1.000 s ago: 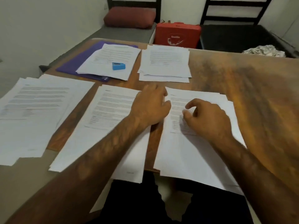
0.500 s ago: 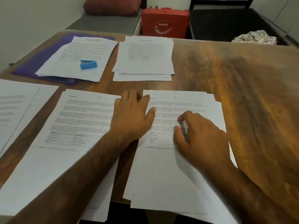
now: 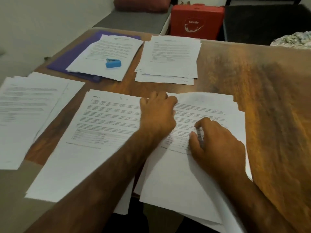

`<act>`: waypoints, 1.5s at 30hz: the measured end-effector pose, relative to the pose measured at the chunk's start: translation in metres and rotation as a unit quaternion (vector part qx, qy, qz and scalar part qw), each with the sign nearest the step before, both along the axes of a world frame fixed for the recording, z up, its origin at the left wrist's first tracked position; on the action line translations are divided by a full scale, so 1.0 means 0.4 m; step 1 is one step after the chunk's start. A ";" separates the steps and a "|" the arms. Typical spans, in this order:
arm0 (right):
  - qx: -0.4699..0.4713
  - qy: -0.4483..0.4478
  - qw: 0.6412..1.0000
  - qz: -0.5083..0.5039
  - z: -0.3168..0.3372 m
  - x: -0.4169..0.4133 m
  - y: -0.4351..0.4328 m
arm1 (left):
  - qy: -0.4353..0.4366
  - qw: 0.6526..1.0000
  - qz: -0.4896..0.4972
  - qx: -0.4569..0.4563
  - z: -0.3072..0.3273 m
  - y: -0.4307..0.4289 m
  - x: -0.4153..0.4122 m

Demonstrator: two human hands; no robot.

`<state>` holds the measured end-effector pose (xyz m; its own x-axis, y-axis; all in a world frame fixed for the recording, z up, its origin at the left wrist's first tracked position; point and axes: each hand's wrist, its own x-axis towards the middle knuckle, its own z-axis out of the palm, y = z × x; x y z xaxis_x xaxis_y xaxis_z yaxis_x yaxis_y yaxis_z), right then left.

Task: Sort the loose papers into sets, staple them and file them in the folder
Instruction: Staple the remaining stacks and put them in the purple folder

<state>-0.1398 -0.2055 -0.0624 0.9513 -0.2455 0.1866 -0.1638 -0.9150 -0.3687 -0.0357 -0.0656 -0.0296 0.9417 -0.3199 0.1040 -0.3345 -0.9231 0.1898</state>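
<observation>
Five paper piles lie on the wooden table (image 3: 262, 101). My left hand (image 3: 158, 115) reaches across the near middle pile (image 3: 101, 132) and grips the upper left edge of the top sheet (image 3: 202, 101) of the near right pile, which curls up there. On that same pile rests my right hand (image 3: 217, 143), its bent index fingertip and thumb touching the printed text. A blue stapler (image 3: 113, 63) sits on a pile (image 3: 116, 47) on top of the purple folder (image 3: 67, 63) at the back left. Another pile (image 3: 171, 59) lies behind my hands.
A further pile (image 3: 25, 111) hangs over the table's left edge. Behind the table stand a red case (image 3: 196, 21), a grey bench with a dark red cushion (image 3: 143, 4) and a black seat with crumpled cloth (image 3: 292, 39). Bare wood shows on the right.
My left hand moved forward to the top sheet's upper left edge and curled its fingers on it; the edge now lifts. My right hand stayed on the pile. My head shifted.
</observation>
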 end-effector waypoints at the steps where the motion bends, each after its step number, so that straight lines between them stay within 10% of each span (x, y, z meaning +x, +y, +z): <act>1: 0.001 -0.002 1.000 -0.002 0.000 0.000 0.001 | 0.001 1.000 -0.004 -0.011 0.002 -0.007 -0.007; 8: -0.023 -0.035 0.999 -0.015 0.000 -0.006 0.009 | -0.054 0.968 -0.074 -0.235 0.009 -0.011 -0.043; 13: -0.009 -0.020 1.000 -0.015 0.020 -0.013 0.012 | 0.131 0.893 -0.002 -0.429 0.042 0.029 -0.023; 19: 0.061 0.036 0.997 0.000 0.062 -0.034 -0.001 | 0.149 0.919 -0.047 -0.362 0.025 0.051 -0.078; 24: 0.041 -0.068 0.990 -0.112 0.101 -0.094 -0.042 | 0.194 0.809 -0.081 -0.549 0.041 0.042 -0.118; 34: 0.448 -0.072 0.859 -0.238 0.121 -0.212 -0.282 | 0.275 0.730 -0.008 -0.625 0.087 -0.159 -0.108; 45: 0.473 -0.182 0.783 -0.361 0.082 -0.074 -0.405 | 0.343 0.816 -0.033 -0.463 0.058 -0.206 -0.114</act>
<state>-0.1695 -0.3675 -0.0296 0.4268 -0.8866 -0.1785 -0.2394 0.0796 -0.9677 -0.0813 -0.1479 -0.0065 0.8637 -0.4561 -0.2144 0.1003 -0.2613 0.9600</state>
